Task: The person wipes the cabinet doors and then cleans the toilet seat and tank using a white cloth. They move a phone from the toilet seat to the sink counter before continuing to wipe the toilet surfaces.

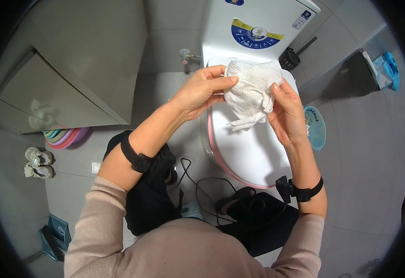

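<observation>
A crumpled white textured cloth or paper towel [252,85] is held up between both hands, above the closed lid of a white toilet [254,153]. My left hand [206,90] pinches its left edge between thumb and fingers. On the right side, my right hand [287,111] grips a bunched fold, the thumb in front and the fingers partly hidden behind it. A loose twisted end of the cloth hangs below, over the lid. Pink trim runs around the seat edge, and the toilet's tank [223,34] rises behind.
A grey cabinet [84,52] stands left, with colourful stacked basins [72,139] under it. Right of the toilet are a black brush holder [289,59], a blue waste basket [316,128] and a dark bin [355,74]. Black cable [197,187] loops across the floor near my feet.
</observation>
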`<state>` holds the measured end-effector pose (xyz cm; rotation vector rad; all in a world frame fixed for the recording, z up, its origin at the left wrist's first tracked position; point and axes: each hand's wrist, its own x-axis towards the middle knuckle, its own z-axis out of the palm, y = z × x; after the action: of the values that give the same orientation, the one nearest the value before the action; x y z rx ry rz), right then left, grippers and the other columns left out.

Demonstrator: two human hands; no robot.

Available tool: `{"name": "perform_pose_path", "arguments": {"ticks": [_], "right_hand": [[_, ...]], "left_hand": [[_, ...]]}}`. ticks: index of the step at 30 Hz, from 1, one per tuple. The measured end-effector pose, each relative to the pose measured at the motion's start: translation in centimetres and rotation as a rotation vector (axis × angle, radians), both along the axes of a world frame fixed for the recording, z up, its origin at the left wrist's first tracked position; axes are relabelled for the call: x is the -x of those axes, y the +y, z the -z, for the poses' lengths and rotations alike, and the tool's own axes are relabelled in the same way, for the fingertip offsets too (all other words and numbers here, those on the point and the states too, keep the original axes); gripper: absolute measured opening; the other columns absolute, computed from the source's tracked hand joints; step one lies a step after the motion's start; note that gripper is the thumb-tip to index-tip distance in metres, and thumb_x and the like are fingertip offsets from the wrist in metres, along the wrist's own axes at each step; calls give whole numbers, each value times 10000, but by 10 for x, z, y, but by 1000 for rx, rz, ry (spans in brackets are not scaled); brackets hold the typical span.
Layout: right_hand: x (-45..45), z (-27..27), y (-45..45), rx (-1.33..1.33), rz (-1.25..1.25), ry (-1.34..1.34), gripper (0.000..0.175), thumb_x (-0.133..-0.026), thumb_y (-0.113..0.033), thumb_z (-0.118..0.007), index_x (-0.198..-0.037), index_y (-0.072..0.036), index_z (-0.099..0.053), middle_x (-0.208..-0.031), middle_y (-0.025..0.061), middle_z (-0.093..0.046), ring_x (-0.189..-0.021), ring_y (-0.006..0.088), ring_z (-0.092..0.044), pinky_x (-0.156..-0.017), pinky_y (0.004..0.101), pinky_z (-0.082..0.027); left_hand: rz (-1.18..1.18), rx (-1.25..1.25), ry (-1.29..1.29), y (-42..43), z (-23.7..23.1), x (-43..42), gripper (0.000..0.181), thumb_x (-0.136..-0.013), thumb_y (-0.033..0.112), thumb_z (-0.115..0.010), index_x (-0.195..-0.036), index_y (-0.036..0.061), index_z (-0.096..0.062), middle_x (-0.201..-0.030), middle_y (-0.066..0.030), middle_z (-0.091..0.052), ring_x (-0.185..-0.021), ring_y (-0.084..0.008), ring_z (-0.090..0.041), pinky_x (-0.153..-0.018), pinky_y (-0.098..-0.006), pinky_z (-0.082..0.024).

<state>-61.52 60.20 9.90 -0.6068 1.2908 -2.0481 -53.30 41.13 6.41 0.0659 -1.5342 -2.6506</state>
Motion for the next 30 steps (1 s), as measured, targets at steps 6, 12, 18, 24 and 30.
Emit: {"name": "perform_pose_path", "arguments": {"ticks": [6, 12, 18, 24, 30], "right_hand": [[-24, 16, 13, -124, 45, 72, 513, -864, 46, -622, -1346, 72, -448, -1189, 168, -621, -1045, 182, -638, -909, 287, -527], [-44, -2, 55, 103, 69, 318, 496, -872, -24, -647, -1329, 76, -484, -1189, 153, -638, -1040, 179, -633, -934, 312, -488], [-54, 1, 74, -44, 92, 175, 457, -945, -183, -590, -1324, 56, -504, -1176, 121, -644, -1060, 164, -613, -949, 299, -453], [-59, 8, 93, -73, 154, 200, 426, -980, -200, -538, -1324, 51, -515, -1154, 104, -647, -1023, 134, -612, -909, 277, -470], [-59, 14, 117, -25, 144, 244, 413, -980, -187, -537, -1309, 61, -528, -1146, 108, -647, -1011, 127, -608, -903, 272, -472]], "left_hand": [[-225, 561, 209, 18, -2, -15, 212, -914, 122, -637, -1109, 38, -621, -956, -7, -631, -824, -67, -579, -714, -241, -487], [-211, 475, 604, 26, -26, -55, 463, -821, -16, -722, -1250, 15, -553, -1016, -62, -628, -850, -115, -635, -676, -231, -524], [-77, 466, 355, 43, -14, -44, 609, -861, 26, -696, -1387, 31, -389, -890, -57, -619, -789, -95, -616, -676, -243, -506], [119, 578, 244, 67, -7, -47, 675, -858, 153, -732, -1422, 155, -361, -876, -23, -621, -810, -88, -606, -760, -230, -474], [189, 703, 224, 81, -13, -37, 231, -894, 259, -704, -1005, 96, -584, -860, 38, -594, -829, -59, -555, -728, -239, -451]]}}
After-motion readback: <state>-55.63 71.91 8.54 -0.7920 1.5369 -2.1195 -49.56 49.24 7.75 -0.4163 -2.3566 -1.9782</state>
